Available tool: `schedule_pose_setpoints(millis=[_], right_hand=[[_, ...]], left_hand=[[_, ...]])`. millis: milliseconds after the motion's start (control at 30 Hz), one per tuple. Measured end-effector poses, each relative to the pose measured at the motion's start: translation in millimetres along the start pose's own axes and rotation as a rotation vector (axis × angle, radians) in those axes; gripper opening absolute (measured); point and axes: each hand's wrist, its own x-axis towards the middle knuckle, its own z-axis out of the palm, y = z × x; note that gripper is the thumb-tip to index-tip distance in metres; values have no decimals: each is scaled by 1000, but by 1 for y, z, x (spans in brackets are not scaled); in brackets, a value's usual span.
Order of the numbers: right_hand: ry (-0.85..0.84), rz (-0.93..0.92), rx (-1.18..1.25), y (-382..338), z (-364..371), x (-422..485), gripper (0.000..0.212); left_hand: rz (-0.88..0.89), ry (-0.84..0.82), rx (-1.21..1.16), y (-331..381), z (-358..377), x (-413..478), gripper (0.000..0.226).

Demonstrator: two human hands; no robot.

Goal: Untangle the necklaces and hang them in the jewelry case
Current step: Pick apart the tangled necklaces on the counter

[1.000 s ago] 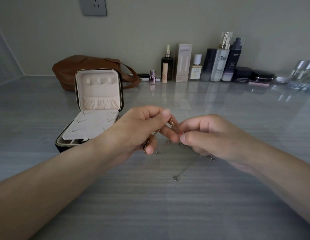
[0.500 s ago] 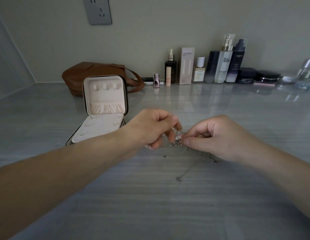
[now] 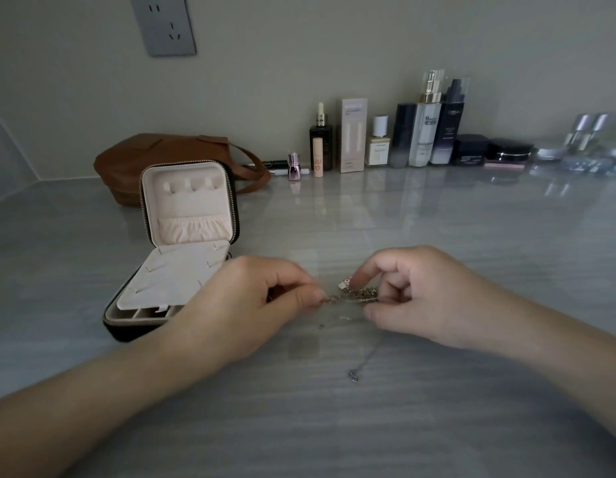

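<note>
1. Grey, streaked desk (image 3: pixel 454 222) was seen across the frame. The jewelry case (image 3: pixel 191 201) stood open at the middle left, its lid upright, and no chain could be made out on its hooks.
2. The necklaces (image 3: pixel 354 295) were held at the frame's centre, just above the desk and to the right of the case.
3. Their left end was pinched between thumb and forefinger of the left hand (image 3: pixel 261 305). Their right end was gripped by the curled fingers of the right hand (image 3: pixel 416 294).
4. A second earlier the fingertips had been almost touching over a bunched clump. Since then the hands had been drawn apart and the clump pulled out into a stretched bundle.
5. From this it was judged that the knot was being loosened but not yet freed, and that the hanging had not been begun.
6. The bundle's long axis was laid left to right, nearly level. One thin chain (image 3: pixel 370 350) trailed from it toward the lower centre and ended in a small piece lying on the desk.
</note>
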Motion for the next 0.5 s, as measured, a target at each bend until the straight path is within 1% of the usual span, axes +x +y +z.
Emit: schedule_pose_setpoints(millis=[133, 267, 367, 500], right_hand=[[9, -3, 18, 1, -4, -2, 6], [-37, -37, -39, 0, -2, -3, 8], [-75, -62, -67, -2, -1, -4, 9], [-88, -75, -155, -4, 0, -7, 15]], left_hand=[[315, -15, 236, -7, -3, -15, 24], [484, -13, 414, -5, -3, -25, 17], [536, -3, 502, 0, 0, -30, 20], [513, -27, 525, 7, 0, -34, 30]])
